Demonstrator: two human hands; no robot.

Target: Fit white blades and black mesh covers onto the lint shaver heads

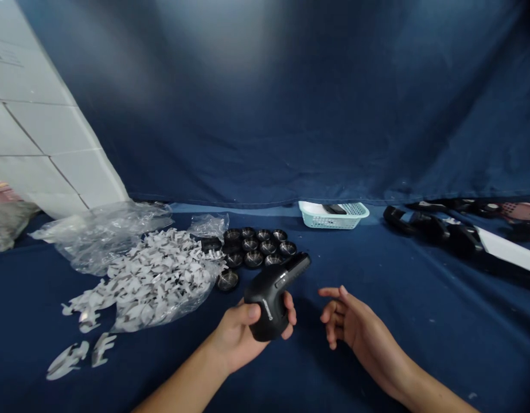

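Observation:
My left hand is closed around a black shaver-like handle, thumb on top, its narrow end pointing up and to the right. My right hand hovers just to the right of it, fingers loosely curled and apart, holding nothing. Just beyond the handle lie several round black caps with shiny insides in a cluster on the blue cloth.
A heap of small flat grey metal pieces lies on clear plastic bags at the left, with a few loose ones nearer me. A pale green basket stands at the back. More black handles lie at the far right.

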